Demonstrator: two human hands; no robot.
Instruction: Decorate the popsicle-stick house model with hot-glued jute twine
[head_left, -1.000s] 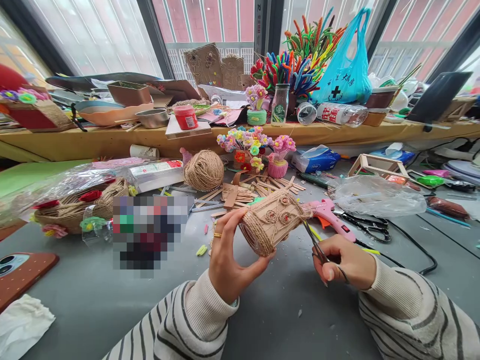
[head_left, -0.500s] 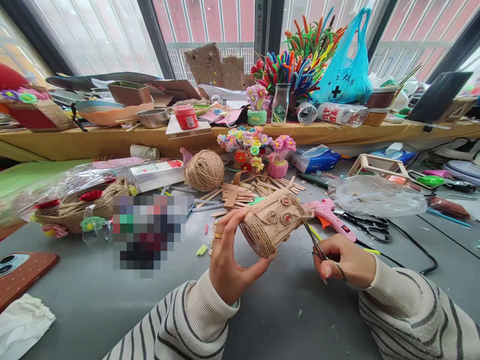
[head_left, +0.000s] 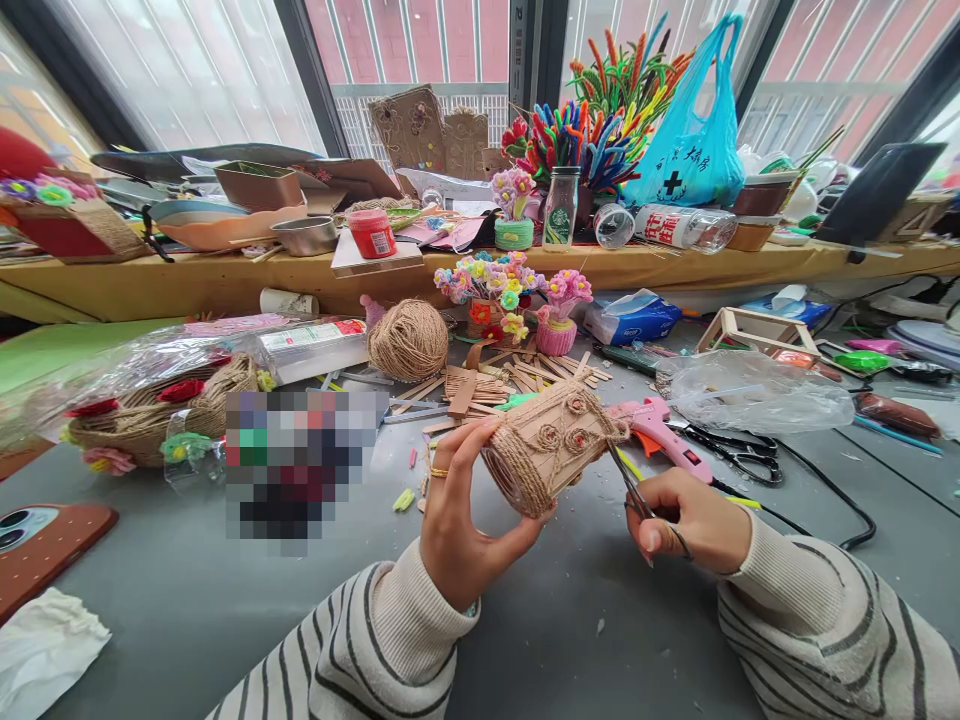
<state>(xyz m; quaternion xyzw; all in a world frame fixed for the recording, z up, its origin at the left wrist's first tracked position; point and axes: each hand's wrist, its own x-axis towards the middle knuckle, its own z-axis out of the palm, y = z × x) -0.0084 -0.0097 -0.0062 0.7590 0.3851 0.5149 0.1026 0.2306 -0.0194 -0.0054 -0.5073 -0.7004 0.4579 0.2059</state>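
My left hand [head_left: 459, 520] grips a craft-stick holder [head_left: 551, 440] wrapped in jute twine, with twine spirals on its side; it is held tilted above the grey table [head_left: 187, 600]. My right hand [head_left: 690, 520] is closed on a small pair of scissors [head_left: 628, 483], whose tips point up-left at the twine on the holder's right end. A gold ring shows on a finger of the left hand.
A pink glue gun [head_left: 660, 430] and black scissors [head_left: 739, 450] lie just behind my right hand. Loose wooden sticks [head_left: 517, 375], a jute twine ball [head_left: 407, 340], a twine basket in plastic [head_left: 157, 410] and a phone [head_left: 41, 545] lie around. A cluttered shelf [head_left: 480, 265] runs behind.
Nearly nothing has changed; the holder and both hands have shifted only very slightly, with the scissors staying at the holder's right end.
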